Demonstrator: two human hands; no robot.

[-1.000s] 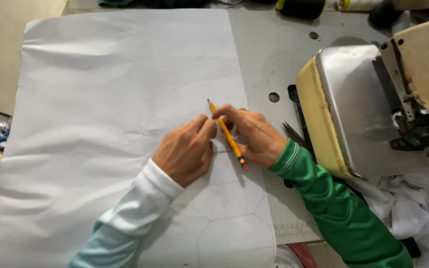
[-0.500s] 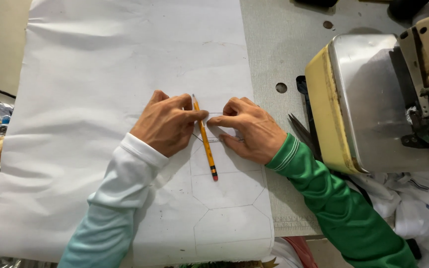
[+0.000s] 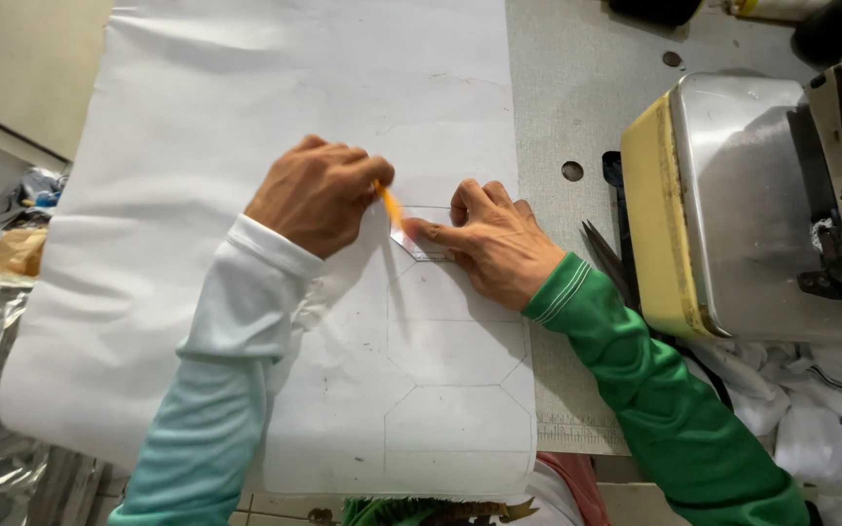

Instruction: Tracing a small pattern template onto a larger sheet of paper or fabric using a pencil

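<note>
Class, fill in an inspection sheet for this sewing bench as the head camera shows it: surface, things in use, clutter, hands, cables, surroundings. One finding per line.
Surface: grey table with holes, largely covered by a white sheet bearing pencilled outlines.
Things in use: yellow pencil; small flat template lying on the sheet.
Clutter: scissors beside the sewing machine; white fabric scraps at lower right.
Hands: left hand grips the pencil; right hand presses flat on the template.
Cables: nothing seen.
Surroundings: crumpled bags and scraps off the table's left edge.
</note>
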